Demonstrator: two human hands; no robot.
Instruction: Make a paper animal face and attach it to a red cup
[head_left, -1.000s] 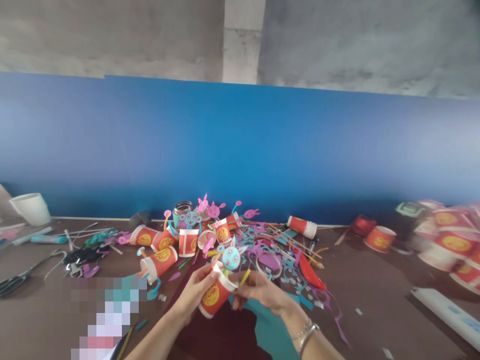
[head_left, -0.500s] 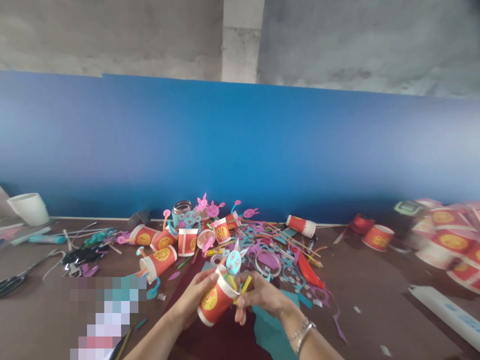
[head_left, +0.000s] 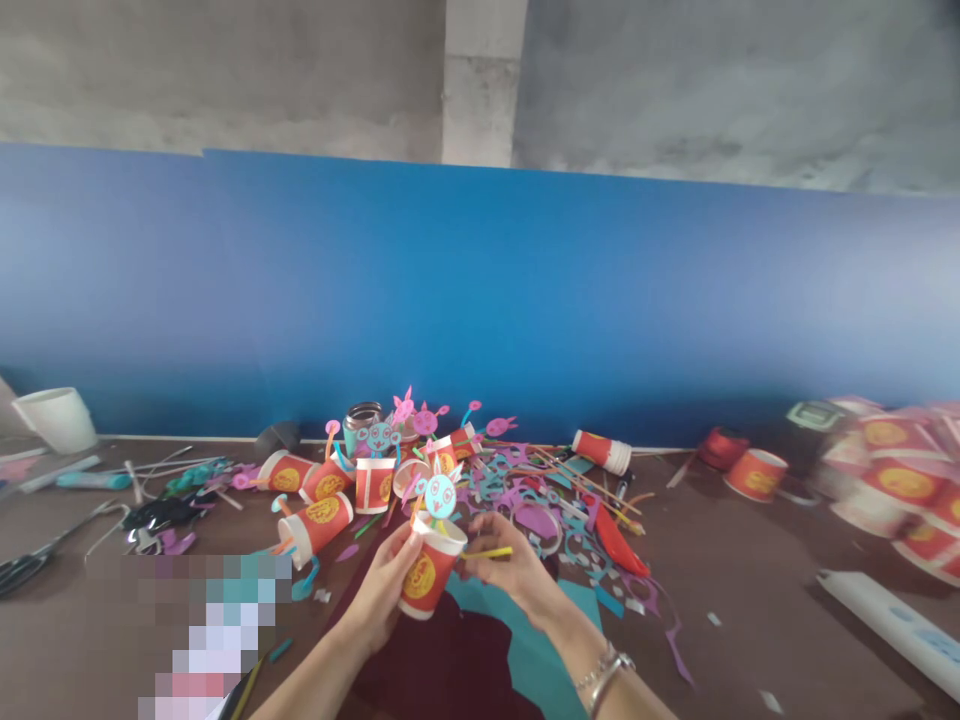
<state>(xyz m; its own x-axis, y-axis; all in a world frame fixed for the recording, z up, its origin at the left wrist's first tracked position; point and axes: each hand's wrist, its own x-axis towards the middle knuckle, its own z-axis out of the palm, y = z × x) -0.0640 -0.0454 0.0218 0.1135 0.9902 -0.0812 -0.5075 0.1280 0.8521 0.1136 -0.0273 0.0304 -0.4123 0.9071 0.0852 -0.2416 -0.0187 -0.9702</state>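
My left hand [head_left: 386,580] is wrapped round a red paper cup [head_left: 429,580] with a white rim and a yellow printed emblem. The cup tilts slightly to the right. Above its rim stands a light blue paper animal face [head_left: 440,496] with pointed ears. At the cup's right side, the fingers of my right hand [head_left: 517,575] pinch a yellow straw [head_left: 491,553], which lies nearly level. Its inner end is close to the cup wall; whether it passes through the wall is hard to tell.
Behind my hands lie decorated red cups [head_left: 322,520], pink and blue paper cutouts, scraps [head_left: 536,520] and straws. A red-handled tool [head_left: 619,540] rests to the right. Stacked cups [head_left: 900,480] and a white power strip [head_left: 896,620] are far right, scissors [head_left: 45,560] far left.
The cup has been raised slightly and turned more upright, its face moving left and up. The yellow straw at my right hand has swung from slanting to nearly level.
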